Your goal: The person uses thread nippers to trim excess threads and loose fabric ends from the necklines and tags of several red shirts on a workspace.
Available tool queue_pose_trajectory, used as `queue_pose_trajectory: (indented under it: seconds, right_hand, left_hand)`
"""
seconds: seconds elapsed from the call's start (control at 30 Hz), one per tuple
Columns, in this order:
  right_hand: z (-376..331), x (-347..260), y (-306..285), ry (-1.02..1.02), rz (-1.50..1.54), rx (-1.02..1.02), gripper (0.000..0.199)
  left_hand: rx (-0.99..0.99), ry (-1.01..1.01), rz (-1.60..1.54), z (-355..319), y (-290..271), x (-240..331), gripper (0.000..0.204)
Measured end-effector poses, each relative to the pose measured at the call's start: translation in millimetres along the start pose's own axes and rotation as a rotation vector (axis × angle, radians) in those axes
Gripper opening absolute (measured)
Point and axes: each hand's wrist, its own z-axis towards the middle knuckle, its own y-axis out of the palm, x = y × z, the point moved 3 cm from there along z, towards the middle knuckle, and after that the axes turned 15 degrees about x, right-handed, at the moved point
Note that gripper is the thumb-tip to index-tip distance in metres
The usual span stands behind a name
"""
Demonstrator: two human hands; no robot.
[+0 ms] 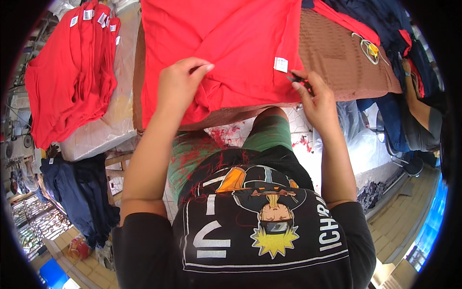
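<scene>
A red garment [226,43] lies spread over the brown cloth-covered table in front of me, with a white label [281,65] near its right side. Over its left part hovers my left hand [182,79], thumb and forefinger pinched together; whatever is between them is too small to make out. My right hand [315,98] is closed around small black thread snips [302,83]. Their tip points left, just below the label. Part of the snips is hidden by my fingers.
Several red garments with white labels [74,82] are stacked on a plastic-wrapped surface [103,127] at left. Navy cloth [79,192] hangs below. At right, a cord [370,50] lies on the brown cloth [337,62], near another person's arm [417,103]. Red thread scraps [224,135] dot my lap.
</scene>
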Motion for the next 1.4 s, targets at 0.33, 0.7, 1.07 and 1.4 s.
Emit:
queue_pose_trajectory:
  seconds: [0.33,0.7,1.07,1.4]
  right_hand:
    - [7.3,15.8,4.1,0.015,0.082,0.068,0.021]
    - [-2.1,21.8,-0.8,-0.014,0.004,-0.031,0.027]
    - [-19.9,36.8,-2.4,-0.402,-0.343,-0.154,0.038]
    - [1.6,47.2,-15.1,-0.341,-0.176,-0.268,0.031]
  left_hand:
    - [-1.233,-0.385,0.356,-147.1,-117.8,-105.5,0.014]
    - [-1.396,-0.448,0.888,-180.8,-159.1,-172.4,0.043]
    - [-0.248,0.778,0.230,-22.0,26.5,27.5,0.021]
    - [-0.245,0.364,-0.047,4.3,27.7,14.8,0.015]
